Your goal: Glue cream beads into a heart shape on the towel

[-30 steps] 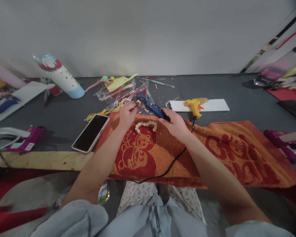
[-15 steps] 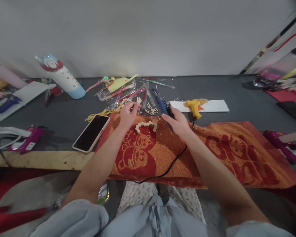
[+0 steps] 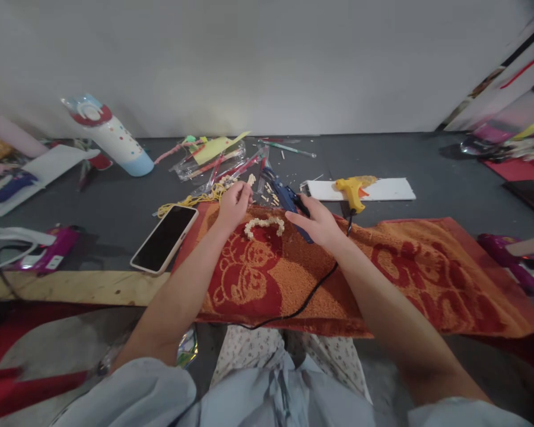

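My left hand (image 3: 235, 204) is closed in a pinch above the back edge of the orange towel (image 3: 311, 296). A small cream-coloured knobbly piece (image 3: 251, 179) shows at its fingertips. My right hand (image 3: 318, 222) is wrapped round a long dark-blue hand tool (image 3: 287, 198) with a black part near the fingers; its exact kind is unclear. The tool's far end points up and left, towards my left hand. Between my forearms a curved cream-coloured knobbly strip (image 3: 264, 223) lies on the towel. Small pale bits (image 3: 270, 196) are scattered behind it.
A phone (image 3: 164, 239) lies left of the towel. Behind are yellow cord (image 3: 178, 207), plastic packets (image 3: 209, 169) and a tilted-looking bottle (image 3: 115, 139). A yellow glue gun (image 3: 352, 193) rests on a white board (image 3: 391, 189) at right. A black cable (image 3: 309, 298) crosses the towel.
My right hand has shifted slightly left and down with the blue tool, whose far end is nearer my left hand. My left hand has turned a little, still pinching the cream-coloured piece.
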### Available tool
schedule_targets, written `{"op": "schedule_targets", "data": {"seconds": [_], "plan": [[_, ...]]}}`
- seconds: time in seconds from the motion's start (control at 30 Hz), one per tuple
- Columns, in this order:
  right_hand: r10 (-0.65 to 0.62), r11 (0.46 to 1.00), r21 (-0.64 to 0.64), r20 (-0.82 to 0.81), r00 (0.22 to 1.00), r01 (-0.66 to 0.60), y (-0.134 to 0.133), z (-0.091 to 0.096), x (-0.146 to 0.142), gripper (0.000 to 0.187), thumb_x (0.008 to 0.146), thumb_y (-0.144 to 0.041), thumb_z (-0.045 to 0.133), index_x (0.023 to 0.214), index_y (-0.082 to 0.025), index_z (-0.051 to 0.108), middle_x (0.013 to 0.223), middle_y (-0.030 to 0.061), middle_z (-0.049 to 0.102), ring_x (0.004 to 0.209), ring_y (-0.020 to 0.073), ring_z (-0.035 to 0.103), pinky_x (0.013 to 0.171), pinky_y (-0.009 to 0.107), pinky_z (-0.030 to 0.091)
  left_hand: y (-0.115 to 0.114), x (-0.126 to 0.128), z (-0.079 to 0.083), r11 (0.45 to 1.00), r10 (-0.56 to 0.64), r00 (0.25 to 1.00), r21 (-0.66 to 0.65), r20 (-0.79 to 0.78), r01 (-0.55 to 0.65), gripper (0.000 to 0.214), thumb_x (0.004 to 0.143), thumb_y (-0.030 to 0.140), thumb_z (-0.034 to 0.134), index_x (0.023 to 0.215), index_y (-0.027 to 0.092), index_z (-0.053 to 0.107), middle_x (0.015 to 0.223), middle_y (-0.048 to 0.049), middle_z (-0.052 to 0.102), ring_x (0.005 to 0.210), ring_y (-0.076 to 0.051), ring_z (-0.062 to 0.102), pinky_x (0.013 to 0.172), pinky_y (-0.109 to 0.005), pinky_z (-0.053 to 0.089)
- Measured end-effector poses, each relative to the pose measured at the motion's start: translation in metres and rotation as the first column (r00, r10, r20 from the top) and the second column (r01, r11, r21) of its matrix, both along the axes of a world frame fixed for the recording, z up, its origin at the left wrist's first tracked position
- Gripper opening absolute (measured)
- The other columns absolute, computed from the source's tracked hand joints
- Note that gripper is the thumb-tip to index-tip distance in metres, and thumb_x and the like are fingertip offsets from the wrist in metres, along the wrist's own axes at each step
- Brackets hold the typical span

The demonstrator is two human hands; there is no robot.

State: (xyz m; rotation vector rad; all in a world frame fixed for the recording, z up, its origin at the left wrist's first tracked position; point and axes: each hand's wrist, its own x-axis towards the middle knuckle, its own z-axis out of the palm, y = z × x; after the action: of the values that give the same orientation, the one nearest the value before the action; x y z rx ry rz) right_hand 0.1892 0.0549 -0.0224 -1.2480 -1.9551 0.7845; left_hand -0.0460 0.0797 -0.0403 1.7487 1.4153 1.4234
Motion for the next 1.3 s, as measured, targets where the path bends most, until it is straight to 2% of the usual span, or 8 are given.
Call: {"op": "schedule_targets", "data": {"seconds": [0.2, 0.47, 0.57, 0.67, 0.87, 1.07, 1.17, 1.3], "plan": [[-0.05, 0.975, -0.223, -0.306, 0.951, -0.021, 0.002, 0.002, -0.002, 0.04, 0.076, -0.062, 0.062, 0.089, -0.024, 0.06, 0.078, 0.0024, 0.061, 0.077, 0.0229, 0.057, 0.072, 0.039, 0.048, 0.002, -0.003, 0.0, 1.0, 0.027, 0.993, 0.008, -0.117, -0.026, 0.039, 0.092, 0.053, 0.051, 0.072, 0.022, 0.064, 0.058, 0.0006, 0.059, 0.054, -0.014, 0.052, 0.055, -0.028, 0.04], [-0.291, 0.851, -0.514, -0.633, 0.717, -0.109, 0.011, 0.002, 0.002, 0.042, 0.076, -0.061, 0.057, 0.09, -0.022, 0.057, 0.088, 0.0091, 0.069, 0.073, 0.0228, 0.065, 0.074, 0.041, 0.055, -0.002, -0.003, 0.004, 0.999, 0.025, 0.987, -0.023, -0.158, -0.029, 0.034, 0.085, 0.051, 0.061, 0.08, 0.021, 0.077, 0.065, -0.0014, 0.068, 0.057, -0.015, 0.057, 0.054, -0.028, 0.039], [-0.284, 0.826, -0.538, -0.652, 0.703, -0.166, 0.013, 0.002, 0.004, 0.04, 0.081, -0.061, 0.049, 0.091, -0.023, 0.057, 0.086, 0.0102, 0.07, 0.077, 0.0253, 0.067, 0.076, 0.045, 0.057, -0.003, -0.002, 0.005, 0.999, 0.033, 0.985, -0.021, -0.169, -0.037, 0.035, 0.086, 0.052, 0.06, 0.081, 0.021, 0.077, 0.065, -0.0013, 0.068, 0.056, -0.015, 0.056, 0.055, -0.029, 0.041], [-0.25, 0.814, -0.553, -0.609, 0.753, -0.177, 0.014, 0.002, 0.006, 0.045, 0.086, -0.064, 0.038, 0.088, -0.023, 0.057, 0.083, 0.0127, 0.069, 0.082, 0.0288, 0.068, 0.075, 0.049, 0.057, -0.001, -0.003, 0.004, 0.998, 0.045, 0.985, -0.025, -0.165, -0.049, 0.035, 0.088, 0.05, 0.058, 0.081, 0.021, 0.076, 0.058, 0.0007, 0.063, 0.05, -0.013, 0.05, 0.051, -0.027, 0.037], [-0.168, 0.741, -0.596, -0.61, 0.774, -0.309, 0.017, 0.001, 0.014, 0.053, 0.078, -0.074, 0.04, 0.077, -0.024, 0.058, 0.083, 0.0152, 0.067, 0.098, 0.0344, 0.065, 0.083, 0.054, 0.056, 0.0, -0.004, 0.005, 0.996, 0.076, 0.985, -0.023, -0.155, -0.081, 0.03, 0.087, 0.044, 0.06, 0.077, 0.02, 0.074, 0.058, 0.0006, 0.062, 0.054, -0.013, 0.052, 0.055, -0.027, 0.038], [-0.401, 0.657, -0.693, -0.655, 0.641, -0.297, 0.014, 0.003, 0.009, 0.049, 0.07, -0.072, 0.06, 0.082, -0.025, 0.065, 0.073, 0.0086, 0.067, 0.091, 0.0311, 0.066, 0.085, 0.05, 0.056, -0.004, -0.002, 0.012, 0.976, 0.163, 0.943, -0.092, -0.289, -0.197, 0.023, 0.083, 0.037, 0.061, 0.08, 0.017, 0.071, 0.079, -0.0039, 0.073, 0.072, -0.016, 0.063, 0.072, -0.028, 0.048], [-0.461, 0.629, -0.72, -0.648, 0.606, -0.293, 0.012, 0.005, 0.007, 0.046, 0.073, -0.068, 0.061, 0.088, -0.025, 0.068, 0.071, 0.0076, 0.067, 0.088, 0.0295, 0.066, 0.081, 0.048, 0.056, -0.005, -0.005, 0.016, 0.963, 0.188, 0.893, -0.101, -0.409, -0.249, 0.021, 0.084, 0.034, 0.058, 0.08, 0.018, 0.071, 0.078, -0.0039, 0.072, 0.072, -0.016, 0.062, 0.072, -0.027, 0.047], [-0.458, 0.616, -0.724, -0.65, 0.606, -0.311, 0.012, 0.007, 0.008, 0.045, 0.075, -0.066, 0.06, 0.088, -0.024, 0.067, 0.073, 0.0083, 0.067, 0.089, 0.0297, 0.066, 0.079, 0.047, 0.056, -0.007, -0.009, 0.022, 0.957, 0.102, 0.749, -0.143, -0.654, -0.254, 0.02, 0.084, 0.033, 0.058, 0.075, 0.02, 0.07, 0.071, -0.0037, 0.068, 0.07, -0.018, 0.06, 0.068, -0.029, 0.043]]}}
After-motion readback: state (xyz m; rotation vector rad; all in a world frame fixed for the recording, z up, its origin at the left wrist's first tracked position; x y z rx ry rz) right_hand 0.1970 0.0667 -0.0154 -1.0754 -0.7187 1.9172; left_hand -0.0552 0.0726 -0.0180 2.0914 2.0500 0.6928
